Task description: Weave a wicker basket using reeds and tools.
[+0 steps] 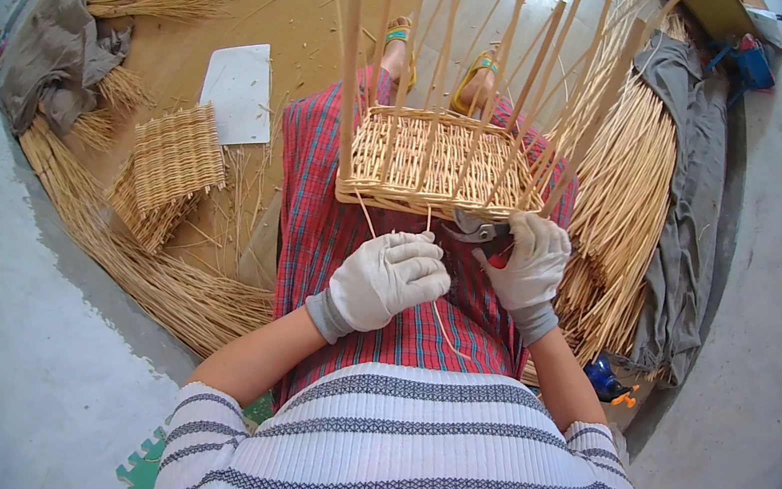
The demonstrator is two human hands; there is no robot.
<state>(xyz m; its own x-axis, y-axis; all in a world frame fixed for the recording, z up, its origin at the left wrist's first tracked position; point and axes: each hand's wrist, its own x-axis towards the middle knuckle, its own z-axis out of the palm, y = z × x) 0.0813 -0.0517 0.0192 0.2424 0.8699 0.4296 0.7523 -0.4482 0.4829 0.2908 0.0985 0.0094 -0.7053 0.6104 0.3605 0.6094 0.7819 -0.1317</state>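
Observation:
A woven rattan basket base (429, 158) with long upright stakes rests on my lap over a red checked cloth (317, 154). My gloved left hand (386, 281) is just below its near edge, fingers closed around a thin pale strand (444, 328) that dangles below. My gloved right hand (529, 254) grips pruning shears (475, 232) with red handles, their metal head at the basket's near edge towards the right.
Bundles of reeds lie left (157, 300) and right (615, 221), partly under grey cloths (50, 63). Stacked woven panels (172, 166) and a white sheet (236, 85) sit on the floor. Boxes and items (716, 14) stand far right.

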